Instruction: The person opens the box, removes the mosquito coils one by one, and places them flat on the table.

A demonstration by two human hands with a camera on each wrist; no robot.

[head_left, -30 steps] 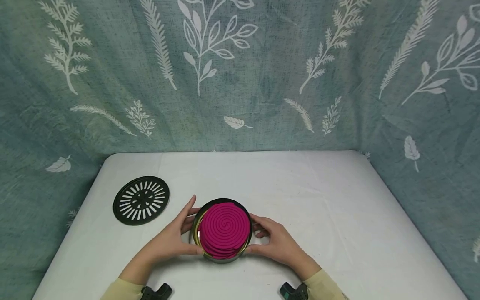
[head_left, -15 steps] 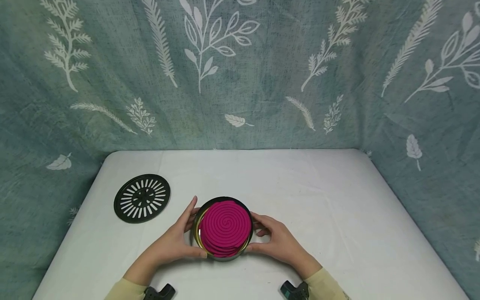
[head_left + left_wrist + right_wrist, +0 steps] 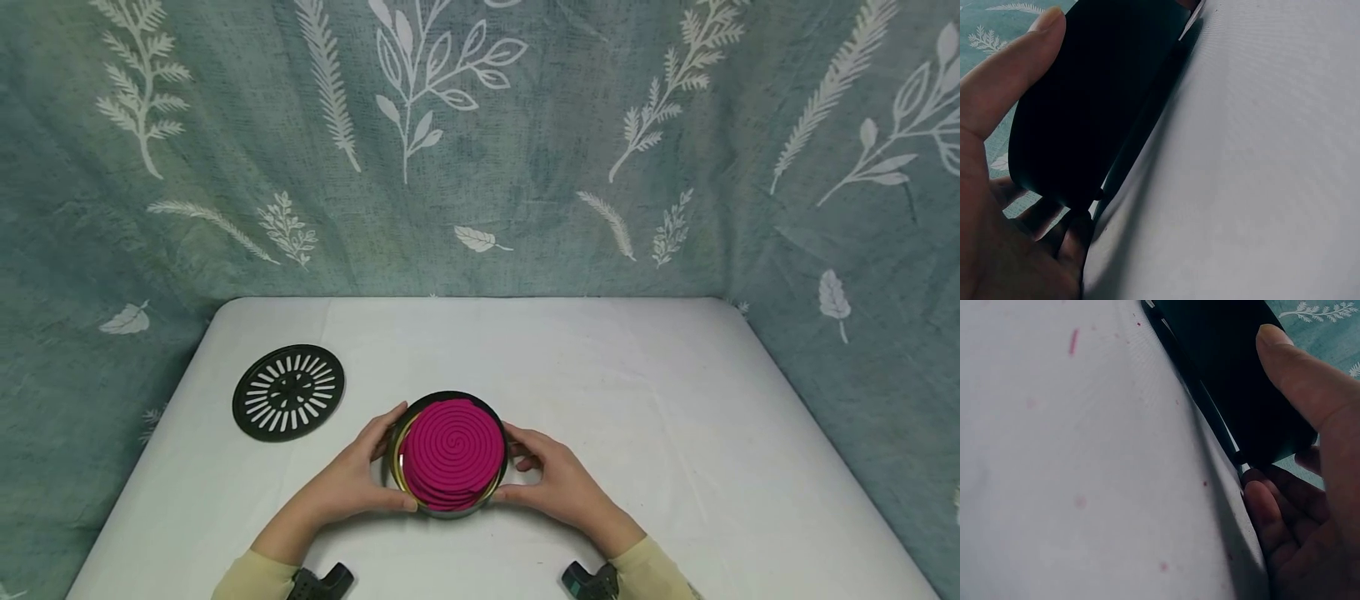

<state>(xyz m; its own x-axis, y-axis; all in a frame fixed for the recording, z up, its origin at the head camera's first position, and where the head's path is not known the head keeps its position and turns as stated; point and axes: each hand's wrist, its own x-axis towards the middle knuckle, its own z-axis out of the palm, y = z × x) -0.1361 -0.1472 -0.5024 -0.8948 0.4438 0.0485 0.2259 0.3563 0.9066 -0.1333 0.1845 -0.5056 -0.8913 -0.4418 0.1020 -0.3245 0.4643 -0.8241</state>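
Note:
A round dark tin (image 3: 448, 514) with a gold-toned inside sits near the front middle of the table. Stacked inside it are pink mosquito coils (image 3: 453, 446), the top one showing its full spiral. My left hand (image 3: 347, 481) grips the tin's left side, thumb toward the front and fingers around the back. From the right, my right hand (image 3: 558, 485) holds the opposite side in the same way. Both wrist views show the tin's dark outer wall (image 3: 1091, 94) between thumb and fingers, with small feet under it close to the tabletop.
A black slotted round lid (image 3: 288, 358) lies flat on the table's left side. The white-covered table (image 3: 600, 375) ends at a green leaf-patterned curtain (image 3: 540, 167) behind and at both sides. Dark wrist devices (image 3: 321, 582) sit at both cuffs.
The left hand's raised index finger has come in against the tin's rim, and its thumb has slid slightly right along the front. The right hand keeps its hold. The head view has shifted slightly.

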